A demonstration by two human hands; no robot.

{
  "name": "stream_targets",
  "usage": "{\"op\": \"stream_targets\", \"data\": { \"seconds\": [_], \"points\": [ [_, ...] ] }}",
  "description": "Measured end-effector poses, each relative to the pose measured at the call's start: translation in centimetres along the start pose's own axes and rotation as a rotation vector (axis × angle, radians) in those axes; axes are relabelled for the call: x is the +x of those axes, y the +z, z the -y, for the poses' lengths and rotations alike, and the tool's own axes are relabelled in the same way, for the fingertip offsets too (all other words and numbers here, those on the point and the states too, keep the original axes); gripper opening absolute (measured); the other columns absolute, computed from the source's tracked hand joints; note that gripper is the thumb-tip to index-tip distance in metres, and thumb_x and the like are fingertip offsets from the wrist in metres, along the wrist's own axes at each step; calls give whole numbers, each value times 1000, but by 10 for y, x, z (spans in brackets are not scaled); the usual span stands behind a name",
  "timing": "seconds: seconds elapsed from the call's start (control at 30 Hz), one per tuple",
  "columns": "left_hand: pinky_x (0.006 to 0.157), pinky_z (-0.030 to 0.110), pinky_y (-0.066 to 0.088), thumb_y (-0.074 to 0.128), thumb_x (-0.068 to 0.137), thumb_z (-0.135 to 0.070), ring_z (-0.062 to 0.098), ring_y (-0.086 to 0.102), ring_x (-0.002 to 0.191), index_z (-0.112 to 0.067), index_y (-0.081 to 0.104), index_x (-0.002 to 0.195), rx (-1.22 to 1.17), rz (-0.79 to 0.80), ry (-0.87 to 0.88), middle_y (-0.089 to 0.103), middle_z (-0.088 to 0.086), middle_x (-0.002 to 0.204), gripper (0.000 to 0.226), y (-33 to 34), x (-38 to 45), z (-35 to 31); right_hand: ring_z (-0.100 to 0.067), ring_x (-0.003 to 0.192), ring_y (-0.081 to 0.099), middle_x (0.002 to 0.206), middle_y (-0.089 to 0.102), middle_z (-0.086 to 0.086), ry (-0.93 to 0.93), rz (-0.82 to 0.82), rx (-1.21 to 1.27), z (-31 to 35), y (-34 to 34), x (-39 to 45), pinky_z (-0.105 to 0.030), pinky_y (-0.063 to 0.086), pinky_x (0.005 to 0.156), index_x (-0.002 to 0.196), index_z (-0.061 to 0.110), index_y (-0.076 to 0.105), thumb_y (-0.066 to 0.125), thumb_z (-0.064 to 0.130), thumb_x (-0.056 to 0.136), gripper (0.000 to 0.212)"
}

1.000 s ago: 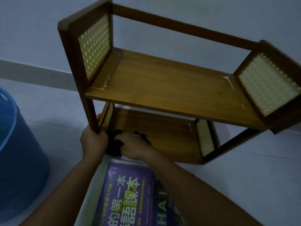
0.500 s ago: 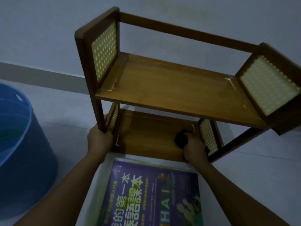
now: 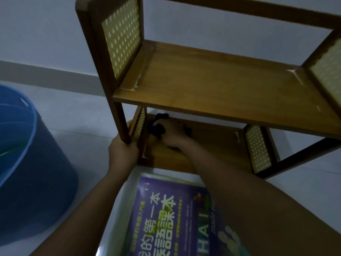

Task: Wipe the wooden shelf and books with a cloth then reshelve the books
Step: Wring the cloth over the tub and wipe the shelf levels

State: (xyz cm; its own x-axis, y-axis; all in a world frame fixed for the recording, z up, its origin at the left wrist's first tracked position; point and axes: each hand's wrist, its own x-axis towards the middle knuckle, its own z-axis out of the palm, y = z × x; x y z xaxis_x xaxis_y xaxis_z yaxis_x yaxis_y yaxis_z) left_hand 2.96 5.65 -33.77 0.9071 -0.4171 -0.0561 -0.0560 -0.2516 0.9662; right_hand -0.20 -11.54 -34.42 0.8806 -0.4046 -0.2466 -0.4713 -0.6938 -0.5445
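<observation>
A two-tier wooden shelf [image 3: 212, 84] with woven side panels stands on the floor against the wall, both boards bare. My left hand [image 3: 122, 154] grips the foot of its front left post. My right hand [image 3: 173, 134] holds a dark cloth [image 3: 156, 126] pressed onto the left end of the lower board, close to the left side panel. A purple-covered book [image 3: 166, 218] lies flat on the floor in front of the shelf, under my right forearm, on top of other books whose covers are hidden.
A large blue plastic tub [image 3: 27, 163] stands on the floor to the left. A pale wall with a grey skirting strip [image 3: 46, 71] runs behind the shelf. Pale floor [image 3: 304, 191] lies to the right of the books.
My right hand has swept the cloth from the right end of the lower board back to its left end. My left hand has kept its grip on the post.
</observation>
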Motion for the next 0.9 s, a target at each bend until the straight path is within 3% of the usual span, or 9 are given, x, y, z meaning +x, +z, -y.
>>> {"op": "stream_targets", "data": {
  "seconds": [0.07,0.17,0.4,0.57,0.67,0.73,0.9],
  "points": [
    [71,25,50,51,92,-4,17,63,94,-26,60,125,-3,-34,8,68,0,102,40,1,-2,0,-25,114,54,126,58,-5,-176,106,-66,15,8,-20,-42,44,98,117,21,61,54,0,87,38],
    [78,31,50,54,91,-5,21,63,95,-25,60,126,-17,-101,14,69,3,102,41,5,-3,-2,-29,117,47,125,57,-5,-367,198,-278,21,22,-48,-52,30,103,115,20,62,56,3,84,36],
    [73,31,49,52,89,0,25,62,92,-24,60,126,-37,-133,-14,67,4,99,44,8,-5,-2,-32,117,44,130,52,-4,-281,210,-369,40,23,-51,-59,25,101,122,22,56,54,13,87,37],
    [75,31,49,48,92,-1,25,61,97,-23,58,129,-55,-91,-38,66,6,105,44,8,-4,-2,-30,111,52,128,53,-4,-196,246,-185,-49,-6,-83,-55,46,90,122,31,56,50,6,87,43],
    [75,34,47,47,92,0,26,60,97,-24,57,130,-50,-76,-44,65,7,106,46,6,-5,-3,-24,138,33,154,30,-3,68,148,-142,-123,-28,-145,-45,35,110,148,27,26,50,26,97,56],
    [74,32,46,46,92,1,26,60,96,-25,56,131,-33,-53,-36,66,8,106,48,4,-5,-3,-23,142,26,157,23,-4,211,-28,-50,-146,-29,-169,-40,28,114,151,20,16,51,30,98,65],
    [61,24,44,47,92,0,23,61,90,-22,55,133,-7,-28,-10,67,10,106,47,2,-3,-1,-33,129,42,144,44,-12,526,-447,54,-134,-7,-103,-55,30,109,145,14,32,46,22,96,52]
  ]
}}
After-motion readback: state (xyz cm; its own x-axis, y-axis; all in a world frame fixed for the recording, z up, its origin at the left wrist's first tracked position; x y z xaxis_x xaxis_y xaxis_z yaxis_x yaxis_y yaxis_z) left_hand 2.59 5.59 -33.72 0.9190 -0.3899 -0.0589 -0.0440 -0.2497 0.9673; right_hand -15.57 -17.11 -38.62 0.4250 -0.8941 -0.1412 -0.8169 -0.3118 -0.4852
